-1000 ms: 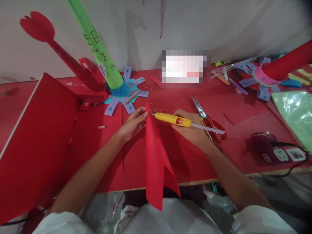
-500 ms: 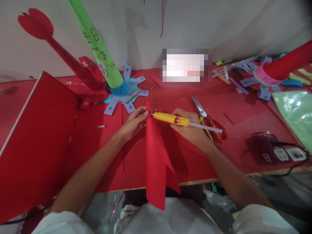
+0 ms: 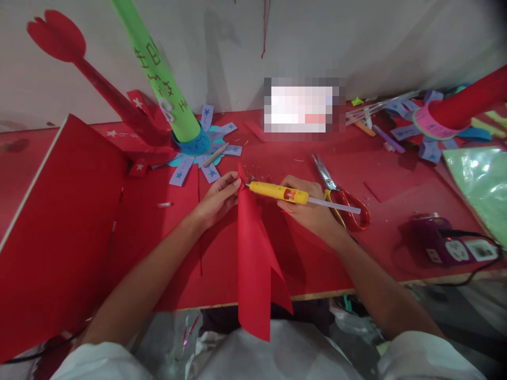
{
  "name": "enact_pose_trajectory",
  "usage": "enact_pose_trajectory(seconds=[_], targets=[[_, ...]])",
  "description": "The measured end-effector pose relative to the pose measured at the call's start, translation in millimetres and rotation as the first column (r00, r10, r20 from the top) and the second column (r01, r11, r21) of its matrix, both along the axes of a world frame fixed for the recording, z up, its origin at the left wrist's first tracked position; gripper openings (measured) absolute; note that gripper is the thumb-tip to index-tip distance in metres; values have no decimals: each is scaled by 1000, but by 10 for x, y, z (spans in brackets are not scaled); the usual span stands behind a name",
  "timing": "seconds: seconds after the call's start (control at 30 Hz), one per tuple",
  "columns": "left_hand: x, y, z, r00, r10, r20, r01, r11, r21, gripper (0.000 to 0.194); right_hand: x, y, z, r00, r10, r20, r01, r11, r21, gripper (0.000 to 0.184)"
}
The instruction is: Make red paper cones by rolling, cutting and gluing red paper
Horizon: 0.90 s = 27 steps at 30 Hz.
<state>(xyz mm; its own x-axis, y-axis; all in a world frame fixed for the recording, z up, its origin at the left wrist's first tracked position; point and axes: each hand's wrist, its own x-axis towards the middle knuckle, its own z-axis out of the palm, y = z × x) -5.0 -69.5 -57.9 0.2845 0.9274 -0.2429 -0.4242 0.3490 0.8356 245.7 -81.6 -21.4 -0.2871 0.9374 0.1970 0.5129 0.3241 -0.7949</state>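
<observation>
A rolled sheet of red craft paper or foam (image 3: 254,264) narrows toward its far end and flares open near my body, past the table's front edge. My left hand (image 3: 217,199) is closed on that narrow end, thumb and fingers pinching it. In my right hand (image 3: 307,203) is a yellow hot glue gun (image 3: 277,192), a clear glue stick (image 3: 336,205) poking out of its back. The gun's nozzle touches or nearly touches the red sheet beside my left fingertips. Red-handled scissors (image 3: 348,208) lie just right of my right hand.
On the red table (image 3: 336,269), a green paper tube (image 3: 174,100) stands behind my left hand. A large red board (image 3: 59,237) leans at left. At right are a purple power strip (image 3: 451,243) with its cord, a clear plastic bag (image 3: 479,184) and another red tube (image 3: 471,100).
The near, flared end of the red sheet has shifted very slightly to the right. Both hands and the glue gun stay practically where they were.
</observation>
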Motion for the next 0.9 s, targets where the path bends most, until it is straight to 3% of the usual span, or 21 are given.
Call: enact_pose_trajectory(seconds=[0.9], targets=[[0,4,-9,1000,-3,14,3,1000,-15,39,13,5,13,999,3,34,-2,1000,-24,18]])
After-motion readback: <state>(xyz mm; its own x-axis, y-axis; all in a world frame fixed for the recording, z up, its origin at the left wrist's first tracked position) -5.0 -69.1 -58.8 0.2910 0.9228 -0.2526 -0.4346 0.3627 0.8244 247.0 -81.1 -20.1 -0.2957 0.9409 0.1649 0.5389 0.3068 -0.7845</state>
